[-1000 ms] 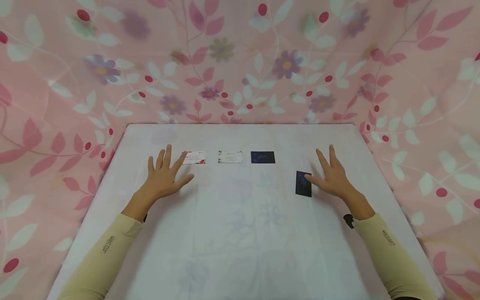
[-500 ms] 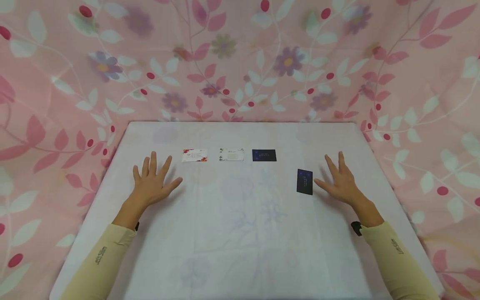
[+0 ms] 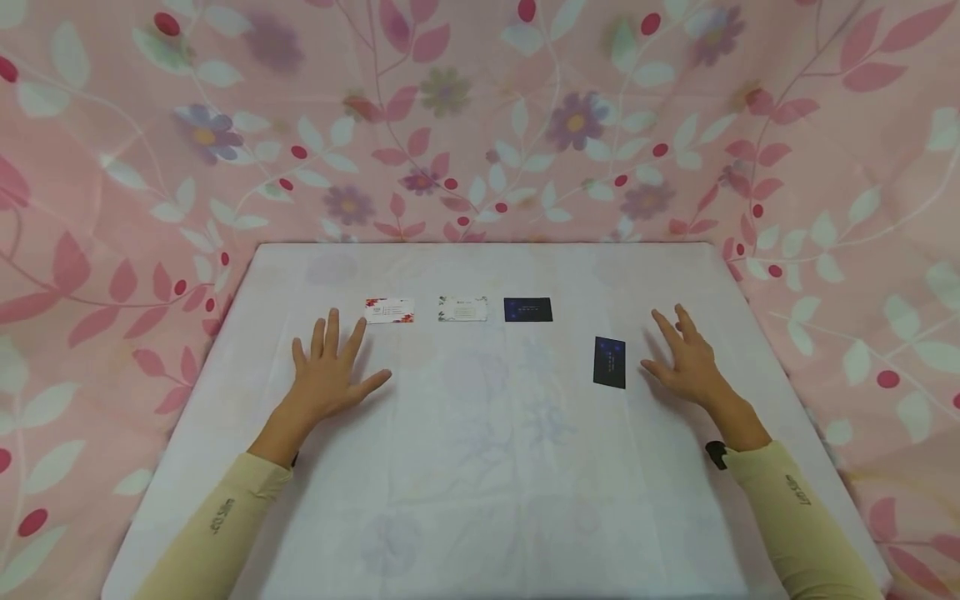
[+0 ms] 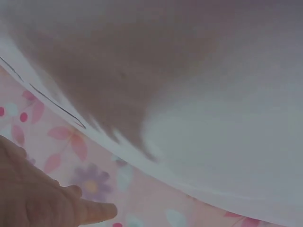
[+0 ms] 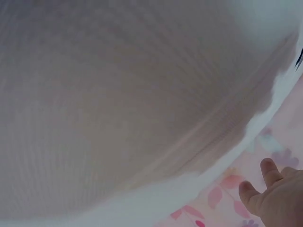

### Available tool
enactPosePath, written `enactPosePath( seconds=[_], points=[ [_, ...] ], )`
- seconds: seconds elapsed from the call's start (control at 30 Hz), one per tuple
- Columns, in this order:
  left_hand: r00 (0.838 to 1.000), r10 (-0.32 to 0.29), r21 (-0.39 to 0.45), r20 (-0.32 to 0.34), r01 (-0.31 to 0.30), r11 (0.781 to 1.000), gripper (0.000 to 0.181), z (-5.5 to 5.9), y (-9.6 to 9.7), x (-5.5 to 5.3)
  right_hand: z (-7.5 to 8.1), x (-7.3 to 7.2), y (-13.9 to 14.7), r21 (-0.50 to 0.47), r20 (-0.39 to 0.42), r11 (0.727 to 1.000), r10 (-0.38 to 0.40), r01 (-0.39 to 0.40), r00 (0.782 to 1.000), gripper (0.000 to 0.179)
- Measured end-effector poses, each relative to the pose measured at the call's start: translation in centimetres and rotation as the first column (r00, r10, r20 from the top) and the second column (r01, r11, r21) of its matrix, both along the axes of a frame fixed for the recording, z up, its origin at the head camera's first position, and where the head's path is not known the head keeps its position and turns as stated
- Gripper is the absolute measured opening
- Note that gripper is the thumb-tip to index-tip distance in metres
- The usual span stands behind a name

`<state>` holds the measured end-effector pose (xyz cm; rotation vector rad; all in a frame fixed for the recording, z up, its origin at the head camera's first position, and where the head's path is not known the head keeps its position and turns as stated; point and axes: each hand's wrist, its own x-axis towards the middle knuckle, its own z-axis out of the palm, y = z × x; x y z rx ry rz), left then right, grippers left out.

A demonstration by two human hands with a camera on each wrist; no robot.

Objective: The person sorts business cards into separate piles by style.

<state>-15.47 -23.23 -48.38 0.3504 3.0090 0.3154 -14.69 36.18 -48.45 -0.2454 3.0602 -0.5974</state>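
Observation:
My left hand (image 3: pixel 324 385) is spread over the left part of the table, its index fingertip right at the lower left corner of a white business card with red flowers (image 3: pixel 389 311). It holds nothing. To the right of that card lie a white business card with leafy corners (image 3: pixel 462 309) and a dark blue-black business card (image 3: pixel 528 310), in one row. Another dark business card (image 3: pixel 610 362) lies upright-wise, nearer and further right. My right hand (image 3: pixel 692 368) is just right of it, fingers apart and holding nothing. In the wrist views, the left hand (image 4: pixel 42 198) and right hand (image 5: pixel 279 194) show only partly.
A white cloth (image 3: pixel 480 467) with faint flower prints covers the table. Pink floral curtains (image 3: pixel 480 117) rise behind the table's far edge and along both sides. Soft shadows of the hands fall on the cloth.
My left hand drew back left from the flowered card, then came right again towards it. My right hand moved right, off the upright-wise dark card it overlapped. The cards stayed put.

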Motion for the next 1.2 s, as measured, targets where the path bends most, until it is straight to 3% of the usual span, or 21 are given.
enactPosePath(
  seconds=[0.2, 0.3, 0.4, 0.57, 0.7, 0.9, 1.07, 1.2],
  points=[
    [0.996, -0.076, -0.032, -0.036, 0.075, 0.997, 0.099, -0.4, 2.3, 0.3, 0.1, -0.5, -0.4, 0.012, 0.036, 1.0, 0.018, -0.019, 0.999, 0.077],
    [0.982, -0.159, -0.061, -0.101, 0.154, 0.986, 0.099, -0.3, 4.3, 0.4, 0.2, -0.9, -0.8, 0.022, 0.052, 0.999, 0.041, -0.042, 0.998, 0.074],
    [0.965, -0.229, -0.083, -0.126, 0.22, 0.972, 0.096, 0.5, 6.6, 0.4, 0.4, -1.3, -1.3, 0.058, 0.06, 0.996, 0.07, -0.074, 0.996, 0.071],
    [0.951, -0.302, -0.111, -0.058, 0.295, 0.949, 0.091, 2.8, 10.6, -0.3, 0.8, -2.1, -2.1, 0.069, 0.097, 0.989, 0.122, -0.129, 0.988, 0.065],
    [0.926, -0.377, -0.14, -0.006, 0.373, 0.917, 0.09, 3.8, 13.8, -0.8, 0.6, -2.8, -2.8, 0.038, 0.132, 0.981, 0.183, -0.189, 0.974, 0.063],
    [0.875, -0.482, -0.131, 0.043, 0.483, 0.866, 0.09, 3.8, 18.2, -1.1, 0.9, -3.6, -3.4, -0.001, 0.203, 0.972, 0.232, -0.237, 0.951, 0.065],
    [0.858, -0.5, -0.107, 0.117, 0.511, 0.853, 0.089, 3.5, 20.7, -1.1, 1.1, -3.6, -4.5, -0.047, 0.251, 0.964, 0.263, -0.26, 0.932, 0.064],
    [0.849, -0.504, -0.106, 0.162, 0.522, 0.846, 0.089, 3.1, 22.1, -1.0, 1.1, -3.3, -5.9, -0.041, 0.232, 0.962, 0.272, -0.27, 0.934, 0.065]
  ],
)
